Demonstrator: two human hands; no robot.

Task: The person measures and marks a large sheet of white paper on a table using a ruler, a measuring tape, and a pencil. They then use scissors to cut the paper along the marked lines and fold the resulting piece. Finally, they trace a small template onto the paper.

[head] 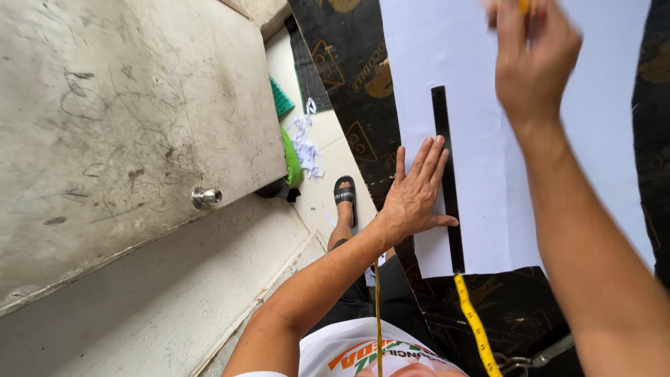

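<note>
- Far left: scuffed grey door (132, 119) with a round metal knob (205, 197), pale wall below it.
- Floor strip beside the door: green bag (292, 157), white paper scraps (305, 143), and the person's foot in a black sandal (345, 192).
- Left hand (413, 195): open and flat, fingers spread, palm pressing on the left margin of the white paper sheet (481, 181), fingertips touching the black ruler (447, 181). Not wrapped round anything, just holding down.
- Black ruler: long, thin strip lying lengthwise on the sheet, just right of the left hand. Looks stiff and light, likely slides easily on smooth paper; best pinned from above near its middle, as it is here.
- White paper sheet: lies flat on the dark patterned worktop (356, 91), which shows past it on both sides. Judged thin, light, easy to crease or shift; handle by pressing flat, lift by an edge.
- Yellow tape measure (476, 328): soft, hangs down from the person's neck, its end over the sheet's near edge.
- Scissors (534, 359): metal handles, near edge of the worktop, apart from both hands.
- Right hand (534, 59): raised over the far part of the sheet, fingers closed on a small orange-yellow thing (523, 5), maybe a pencil; blurred and cut by the frame, can't tell for sure.
</note>
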